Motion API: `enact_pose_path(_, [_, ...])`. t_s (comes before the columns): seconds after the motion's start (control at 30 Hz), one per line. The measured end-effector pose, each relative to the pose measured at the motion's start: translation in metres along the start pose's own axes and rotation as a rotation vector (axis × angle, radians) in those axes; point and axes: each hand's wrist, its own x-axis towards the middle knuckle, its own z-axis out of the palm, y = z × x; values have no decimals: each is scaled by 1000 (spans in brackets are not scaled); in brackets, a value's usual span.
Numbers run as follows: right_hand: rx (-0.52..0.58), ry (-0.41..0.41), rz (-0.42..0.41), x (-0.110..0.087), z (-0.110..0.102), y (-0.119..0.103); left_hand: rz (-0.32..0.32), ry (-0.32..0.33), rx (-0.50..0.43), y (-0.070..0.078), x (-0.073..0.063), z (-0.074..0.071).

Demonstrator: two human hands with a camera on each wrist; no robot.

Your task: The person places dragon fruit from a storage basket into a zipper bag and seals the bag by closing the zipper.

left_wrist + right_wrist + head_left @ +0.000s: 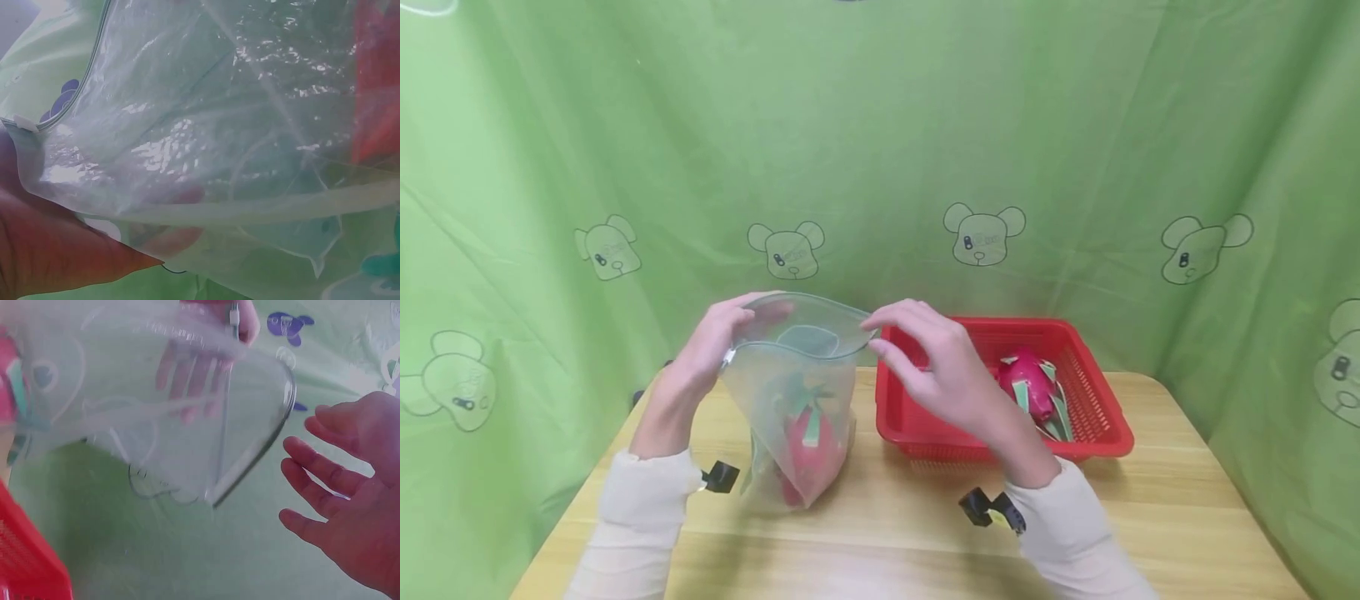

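Note:
A clear zip bag (835,379) stands on the table with its mouth open, and a pink dragon fruit (814,446) with green leaf tips shows through its lower part. My left hand (706,354) holds the bag's left side by the rim, near the white slider. In the right wrist view, the left fingers show through the plastic. At the opposite end of the rim is my right hand (940,367), its fingers loosely spread. The right wrist view shows this hand (350,494) apart from the bag's edge (275,440), holding nothing.
A red plastic basket (940,450) sits behind and below the right hand, with another dragon fruit (1033,383) in it. Green curtains (880,150) with bear-head prints hang behind and beside the wooden table (910,533).

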Motion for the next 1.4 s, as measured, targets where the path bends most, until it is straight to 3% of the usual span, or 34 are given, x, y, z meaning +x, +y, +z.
enact_pose_path(0.37, [-110,32,153,-8,-43,37,22,36,-7,5,9,11])
enact_pose_path(0.6, [-172,-17,232,-11,-60,66,20,66,-29,5,11,11])
enact_pose_path(0.87, [-245,-74,306,-16,-68,97,2,52,-41,5,11,11])
enact_pose_path(1.4, [-339,-246,548,-33,-87,143,24,53,-107,1,10,16])
